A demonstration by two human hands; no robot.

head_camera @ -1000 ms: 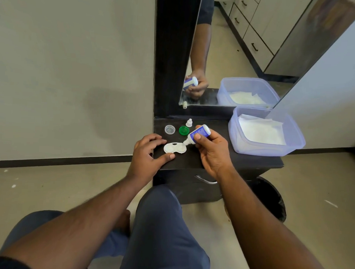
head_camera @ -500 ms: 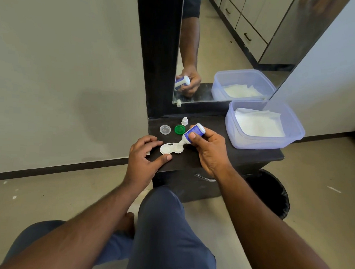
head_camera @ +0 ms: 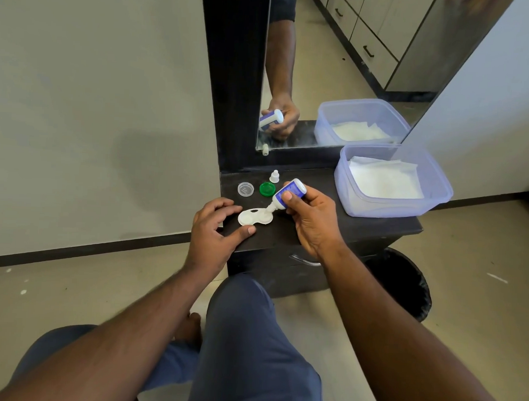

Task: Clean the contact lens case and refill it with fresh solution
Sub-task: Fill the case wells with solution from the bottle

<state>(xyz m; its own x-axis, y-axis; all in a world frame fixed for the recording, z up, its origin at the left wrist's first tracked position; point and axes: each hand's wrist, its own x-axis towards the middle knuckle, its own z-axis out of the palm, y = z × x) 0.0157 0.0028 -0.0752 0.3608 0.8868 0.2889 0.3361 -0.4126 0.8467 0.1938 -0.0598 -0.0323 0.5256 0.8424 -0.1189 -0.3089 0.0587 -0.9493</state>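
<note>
White twin-well contact lens case (head_camera: pixel 254 215), uncapped, flat on the dark bench (head_camera: pixel 316 230). Left hand (head_camera: pixel 215 233) braces it with loose fingertips; right hand (head_camera: pixel 312 220) grips the tilted blue-and-white solution bottle (head_camera: pixel 286 195), nozzle over the right well

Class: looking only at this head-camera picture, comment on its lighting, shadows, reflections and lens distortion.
Head view: soft, even light with no harsh glare; a faint grey shadow falls on the wall left of the dark dresser; the mirror repeats the right hand, bottle and plastic tub; wide-angle stretch enlarges the forearms near the lower edge.
</note>
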